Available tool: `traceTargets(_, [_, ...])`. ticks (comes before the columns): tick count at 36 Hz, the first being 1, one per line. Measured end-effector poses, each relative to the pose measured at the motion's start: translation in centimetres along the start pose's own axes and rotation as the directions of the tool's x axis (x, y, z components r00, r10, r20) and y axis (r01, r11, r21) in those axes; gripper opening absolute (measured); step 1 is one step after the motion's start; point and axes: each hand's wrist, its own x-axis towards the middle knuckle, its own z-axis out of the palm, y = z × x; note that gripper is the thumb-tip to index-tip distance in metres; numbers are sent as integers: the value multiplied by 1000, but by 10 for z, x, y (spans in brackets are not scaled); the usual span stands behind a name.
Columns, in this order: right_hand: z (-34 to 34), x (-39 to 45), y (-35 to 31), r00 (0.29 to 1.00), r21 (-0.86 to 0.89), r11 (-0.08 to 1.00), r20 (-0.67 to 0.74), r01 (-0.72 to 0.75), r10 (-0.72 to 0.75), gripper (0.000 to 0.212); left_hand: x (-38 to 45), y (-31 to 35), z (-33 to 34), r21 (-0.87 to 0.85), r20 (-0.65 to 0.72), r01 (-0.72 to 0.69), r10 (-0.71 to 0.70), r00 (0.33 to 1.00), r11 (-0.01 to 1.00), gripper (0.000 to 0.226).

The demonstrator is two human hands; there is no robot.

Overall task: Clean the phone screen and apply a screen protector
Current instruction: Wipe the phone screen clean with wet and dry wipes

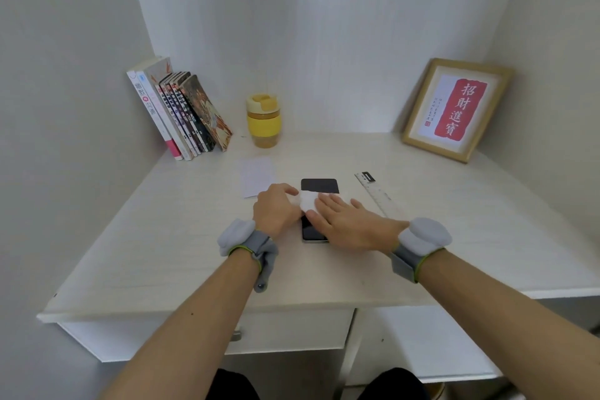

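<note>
Both forearms reach in from the near edge of the worktop (162,253), each with a grey band at the wrist, and the hands meet over the phone (319,186) lying flat at the centre with its screen up. On the middle of that screen rests a white wipe (307,201). Left hand (276,209) sits at the phone's nine o'clock side, its fingers (285,189) curled narrow and touching the wipe's edge, though a true pinch cannot be told from here. Right hand (349,221) lies flat and spread across the lower half of the phone, its fingers (328,204) wide and pressing on the wipe, closed around nothing. Judging by this, the cleaning step is in hand and the film is not yet on. A pale rectangular sheet (258,177) at eleven o'clock from the phone may be the screen protector or its packet; I cannot tell which. A ruler (376,193) lies at two o'clock. Next move likely calls for sweeping the wipe along the uncovered top of the screen while one hand keeps the phone from sliding.
</note>
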Motion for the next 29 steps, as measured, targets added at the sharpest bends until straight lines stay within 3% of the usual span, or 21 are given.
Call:
traceTargets(3, [0,-9,-3,1000,28,999,-16,25,-25,62,1,0,-5,-4,47,-32,32,998,999,43])
traceTargets(8, [-6,5,1,991,-47,999,-129,19,-25,29,5,8,-14,121,185,-113,90,979,986,53])
traceTargets(12, [-13,19,-2,951,-110,993,-309,-43,7,30,10,17,-17,261,301,-179,97,949,948,56])
traceTargets(15, [-15,28,-5,925,-63,997,-380,-40,13,28,16,21,-17,350,323,-202,85,943,915,55])
traceTargets(29, [-9,-2,-8,934,128,970,-320,209,-159,18,28,13,-10,363,259,-232,142,955,902,57])
